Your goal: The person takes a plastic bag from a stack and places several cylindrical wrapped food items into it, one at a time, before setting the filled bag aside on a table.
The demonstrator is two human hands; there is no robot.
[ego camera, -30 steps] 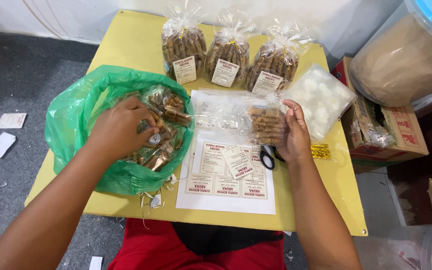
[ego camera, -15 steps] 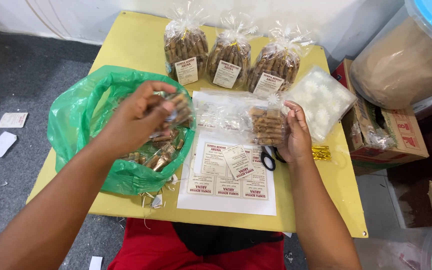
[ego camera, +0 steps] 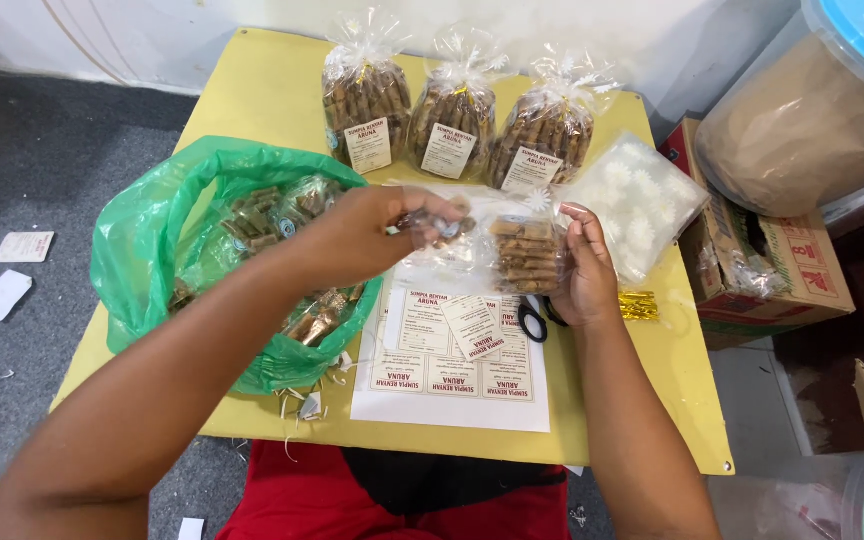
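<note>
While three tied packs (ego camera: 452, 110) stand behind, both hands' fingers grip: left (ego camera: 372, 235) sticks (ego camera: 432, 225), right (ego camera: 582, 265) one bag (ego camera: 527, 255).

A yellow table (ego camera: 262, 90) stands on grey floor (ego camera: 42, 160) against a white wall (ego camera: 252, 15).

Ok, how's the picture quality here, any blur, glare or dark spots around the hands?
Head view: even, soft light with faint shadows; the left hand and the snack pieces it holds are motion-blurred; the right hand and clear bag look sharper; the cellophane of the three tied packs glints; wide-angle lens bends the yellow table edges.
</note>
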